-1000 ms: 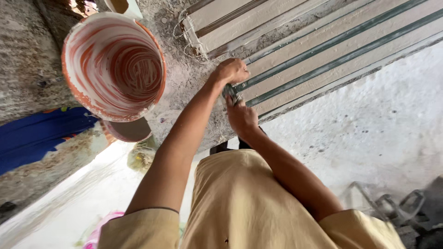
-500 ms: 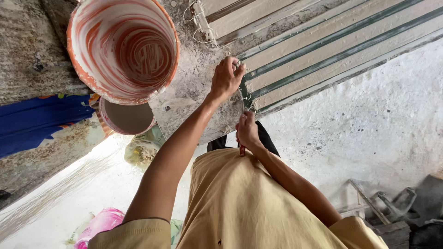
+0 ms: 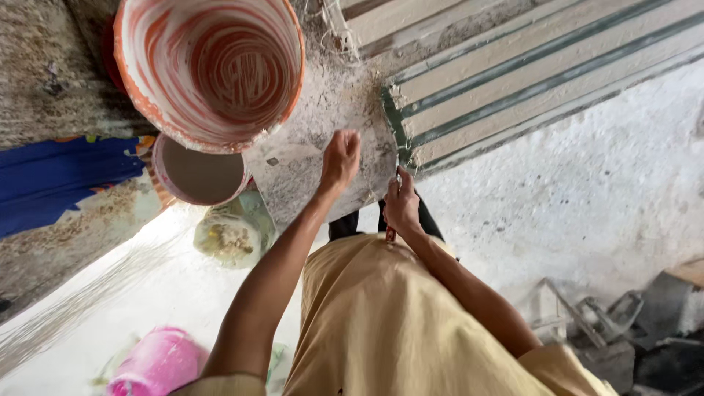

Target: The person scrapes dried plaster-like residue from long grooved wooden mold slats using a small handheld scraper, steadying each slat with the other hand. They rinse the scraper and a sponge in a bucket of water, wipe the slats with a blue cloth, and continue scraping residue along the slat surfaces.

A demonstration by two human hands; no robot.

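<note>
A dusty grey floor point(image 3: 587, 169) is carrying a paint-streaked bucket point(image 3: 209, 70) upper left, a smaller tub point(image 3: 198, 172) sitting just below it.

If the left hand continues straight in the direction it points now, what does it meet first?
The left hand points up the picture over the dusty grey slab. Straight on, it would probably meet more of that slab, with the orange-and-white bucket to its side. Depth is unclear.
</note>
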